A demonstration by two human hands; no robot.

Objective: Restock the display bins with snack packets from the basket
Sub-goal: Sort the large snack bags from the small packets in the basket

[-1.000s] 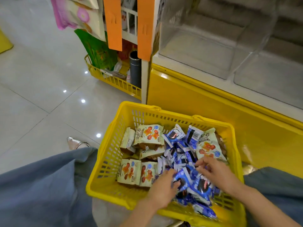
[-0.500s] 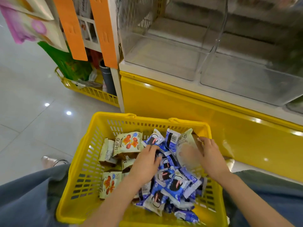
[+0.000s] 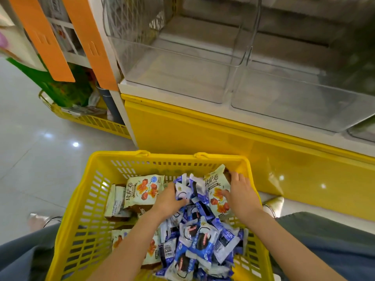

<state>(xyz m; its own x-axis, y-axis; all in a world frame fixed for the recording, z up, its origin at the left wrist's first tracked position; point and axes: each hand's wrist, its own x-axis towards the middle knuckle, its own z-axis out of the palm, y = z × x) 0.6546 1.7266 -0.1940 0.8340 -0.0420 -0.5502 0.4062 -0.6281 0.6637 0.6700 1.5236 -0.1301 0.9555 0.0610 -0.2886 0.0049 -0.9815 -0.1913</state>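
Far left, orange plastic strips (image 3: 40, 39) hang over a glossy tiled floor (image 3: 30, 149). Yellow plastic basket (image 3: 81, 220), slotted stiff walls, sits low in front of the person. Inside at left, cream packets (image 3: 142, 191) with a red snack print: pillow-shaped, crinkly film. Left hand (image 3: 170, 199) is dug into the middle of the pile, fingers curled round a few blue packets (image 3: 198, 240); these are small, glossy blue-and-white wrappers heaped loose. Right hand (image 3: 241, 197) grips one cream packet (image 3: 215, 191) by the basket's right wall, thumb on its face, fingers round the far edge. Likely very light, soft and slippery, contents probably crushable, so scoop a bunch loosely or pinch by the sealed end, don't squeeze. Up right, clear display bins (image 3: 182, 78), hard see-through plastic with rounded edges, no packets visible in them, on a shiny yellow cabinet (image 3: 203, 134). Restock looks barely begun.
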